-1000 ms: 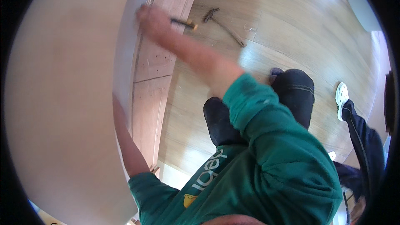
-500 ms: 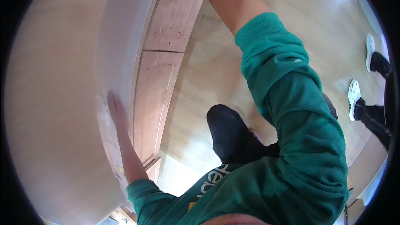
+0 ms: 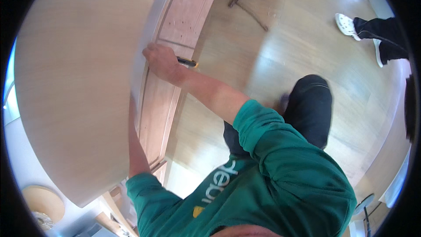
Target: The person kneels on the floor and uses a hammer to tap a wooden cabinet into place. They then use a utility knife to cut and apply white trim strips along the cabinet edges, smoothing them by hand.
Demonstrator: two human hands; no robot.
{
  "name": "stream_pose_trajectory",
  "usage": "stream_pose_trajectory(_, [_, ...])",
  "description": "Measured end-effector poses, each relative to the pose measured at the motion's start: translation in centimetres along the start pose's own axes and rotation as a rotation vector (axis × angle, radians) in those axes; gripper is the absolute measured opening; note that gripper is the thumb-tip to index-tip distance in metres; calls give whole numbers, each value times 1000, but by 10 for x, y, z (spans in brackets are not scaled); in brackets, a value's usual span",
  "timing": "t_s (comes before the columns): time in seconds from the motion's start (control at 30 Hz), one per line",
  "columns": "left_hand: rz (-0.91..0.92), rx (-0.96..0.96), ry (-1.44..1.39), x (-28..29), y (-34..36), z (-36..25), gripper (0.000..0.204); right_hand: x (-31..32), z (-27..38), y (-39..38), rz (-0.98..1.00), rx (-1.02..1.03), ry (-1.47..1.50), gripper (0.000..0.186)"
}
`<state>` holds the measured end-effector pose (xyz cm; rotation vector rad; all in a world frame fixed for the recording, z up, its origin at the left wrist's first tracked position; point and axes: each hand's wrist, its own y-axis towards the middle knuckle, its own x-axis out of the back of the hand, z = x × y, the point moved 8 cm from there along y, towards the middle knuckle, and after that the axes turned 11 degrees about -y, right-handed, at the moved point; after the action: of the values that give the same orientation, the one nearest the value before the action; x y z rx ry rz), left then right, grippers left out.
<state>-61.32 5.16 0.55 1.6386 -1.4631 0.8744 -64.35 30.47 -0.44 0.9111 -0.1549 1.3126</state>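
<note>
A large pale board (image 3: 87, 74) fills the left side of the view. Beside its right edge runs a reddish wooden cabinet front (image 3: 157, 109) with recessed panels. My right hand (image 3: 163, 62) is closed at the top edge of that front, round a slim tool with a black and yellow handle (image 3: 187, 62). The handle sticks out on the wrist side; its working end is hidden, so I cannot tell its exact kind. My left hand (image 3: 133, 104) reaches along the board's edge nearer to me, its fingers hidden by the board.
A hammer (image 3: 247, 12) lies on the wooden floor (image 3: 245, 57) right of the cabinet. At the far right stands another person in white clogs (image 3: 347, 26). A round wooden piece (image 3: 43, 204) and other items are at the lower left.
My right hand has come back toward me along the cabinet edge, bringing the tool into view. The view has shifted, revealing the hammer. The board now hides my left fingers.
</note>
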Motion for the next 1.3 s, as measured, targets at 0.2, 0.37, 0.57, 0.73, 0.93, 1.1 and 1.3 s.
stream_pose_trajectory(0.2, [-44, 63, -77, -1, -7, -13, 53, 50, -130, 101, -50, -157, -134, 21])
stream_pose_trajectory(0.37, [-95, 114, -107, 7, -1, -14, 52, 104, -247, 203, -46, -207, -436, 12])
stream_pose_trajectory(0.57, [-73, 74, 71, 4, 0, 6, 53, 145, -328, 279, -349, -102, -530, 16])
stream_pose_trajectory(0.73, [-49, 81, 120, -3, 11, 10, 55, 108, -292, 239, -189, -187, -553, 14])
stream_pose_trajectory(0.93, [-82, 21, 120, 15, -1, 15, 57, 51, -73, 86, 86, 19, -235, 22])
stream_pose_trajectory(1.1, [-86, 15, 49, -5, 14, -1, 58, -18, 12, -7, 136, 144, 0, 24])
stream_pose_trajectory(1.3, [-145, 60, 69, 15, -8, 7, 58, 45, -103, 85, 55, -111, -223, 22])
